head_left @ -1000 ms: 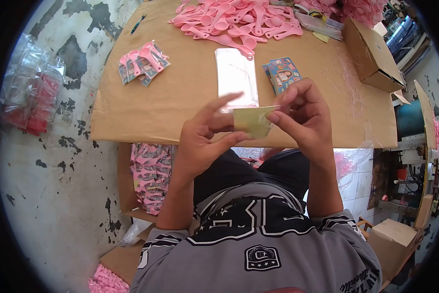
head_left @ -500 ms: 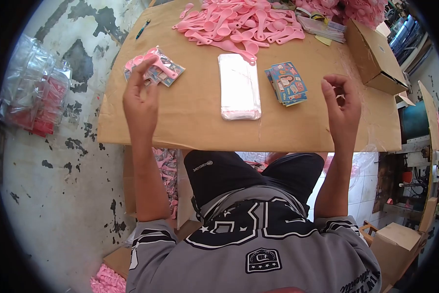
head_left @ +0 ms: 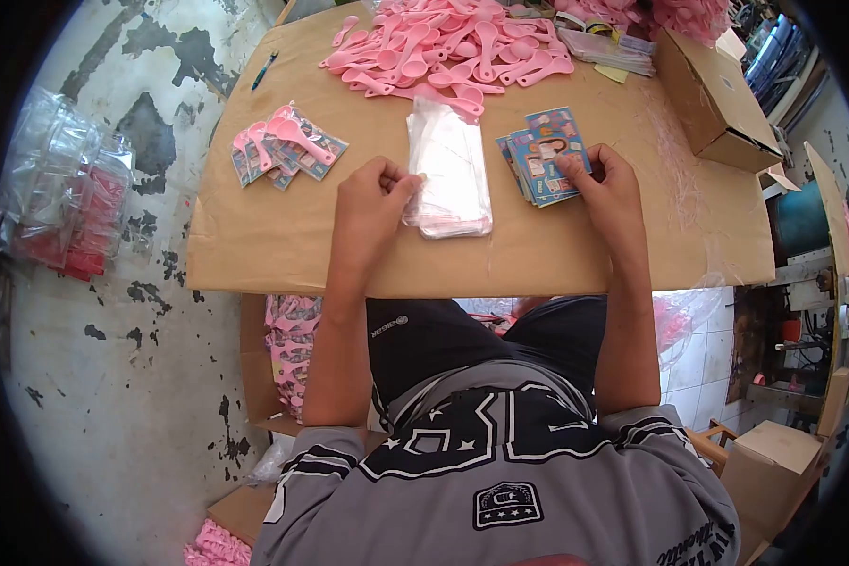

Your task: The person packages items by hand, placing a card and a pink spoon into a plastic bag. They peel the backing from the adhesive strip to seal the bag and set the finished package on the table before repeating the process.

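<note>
My left hand (head_left: 371, 200) is closed at the left edge of a stack of clear plastic bags (head_left: 454, 179), pinching a bag that is shifted a little off the pile. My right hand (head_left: 615, 196) pinches the right side of a blue printed card (head_left: 549, 141) between thumb and fingers. Under that card, other cards lie in a slightly fanned pile. To the left, pink spoons (head_left: 297, 137) rest on top of several bagged cards (head_left: 322, 168).
A large heap of pink spoons (head_left: 434, 47) covers the far middle of the table (head_left: 283, 236). A cardboard box (head_left: 712, 99) stands at the right edge, beside packs of plastic bags (head_left: 608, 55). A pen (head_left: 265, 71) lies far left.
My left hand has moved right, from the spoons to the plastic bags, and pinches one. My right hand has come left onto the cards and taken hold of the top one.
</note>
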Demonstrator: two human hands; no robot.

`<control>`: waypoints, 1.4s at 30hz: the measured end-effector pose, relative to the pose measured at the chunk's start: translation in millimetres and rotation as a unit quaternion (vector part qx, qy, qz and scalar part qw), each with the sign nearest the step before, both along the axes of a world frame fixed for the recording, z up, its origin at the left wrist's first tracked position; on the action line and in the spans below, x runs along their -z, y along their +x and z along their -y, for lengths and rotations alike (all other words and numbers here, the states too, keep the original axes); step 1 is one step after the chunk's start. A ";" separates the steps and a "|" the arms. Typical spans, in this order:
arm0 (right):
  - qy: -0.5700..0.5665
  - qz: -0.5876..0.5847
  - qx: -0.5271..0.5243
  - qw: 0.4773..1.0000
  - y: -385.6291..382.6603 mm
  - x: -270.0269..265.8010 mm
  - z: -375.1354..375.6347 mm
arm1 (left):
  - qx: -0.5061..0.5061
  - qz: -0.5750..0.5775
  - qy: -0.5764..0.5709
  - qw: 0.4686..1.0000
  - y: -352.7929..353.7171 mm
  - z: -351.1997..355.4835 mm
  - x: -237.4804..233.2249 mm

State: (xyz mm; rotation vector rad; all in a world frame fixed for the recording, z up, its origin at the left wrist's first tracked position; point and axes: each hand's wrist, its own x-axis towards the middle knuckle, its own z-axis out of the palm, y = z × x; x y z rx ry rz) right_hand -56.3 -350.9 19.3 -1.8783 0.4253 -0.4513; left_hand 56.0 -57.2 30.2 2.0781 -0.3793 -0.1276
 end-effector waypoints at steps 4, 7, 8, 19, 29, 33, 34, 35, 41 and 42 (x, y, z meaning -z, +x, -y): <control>0.022 0.045 0.014 0.999 -0.8 5.4 3.6 | -0.017 -0.054 -0.016 0.998 4.4 -12.2 -7.1; -0.022 0.070 0.086 0.994 -3.4 7.5 5.1 | -0.060 0.025 -0.017 0.998 5.1 -19.2 8.5; -0.033 0.105 0.116 0.987 -4.9 0.1 -1.9 | -0.062 0.006 -0.034 0.997 2.7 -20.3 6.8; 0.099 0.086 -0.091 0.987 -25.8 -42.4 -95.3 | -0.010 -0.158 -0.465 0.871 -19.7 -21.3 -1.5; 0.214 0.030 -0.151 0.965 -32.0 -20.2 -105.8 | -0.006 -0.231 -0.568 0.790 -44.9 12.3 -1.1; 0.237 0.104 -0.094 0.961 -23.2 -17.4 -114.9 | 0.016 -0.250 -0.574 0.780 -57.6 26.6 -0.2; 0.238 0.114 -0.083 0.961 -22.6 -16.4 -115.8 | 0.017 -0.250 -0.575 0.779 -58.8 28.8 1.2; 0.240 0.123 -0.074 0.960 -22.3 -16.1 -115.7 | 0.016 -0.250 -0.577 0.778 -59.3 30.7 1.8; 0.156 0.034 -0.132 0.978 -35.2 -21.3 -97.1 | 0.034 -0.224 -0.587 0.777 -60.7 37.6 1.4; 0.166 0.049 -0.118 0.978 -35.7 -20.9 -96.6 | 0.030 -0.224 -0.583 0.780 -61.8 38.6 0.4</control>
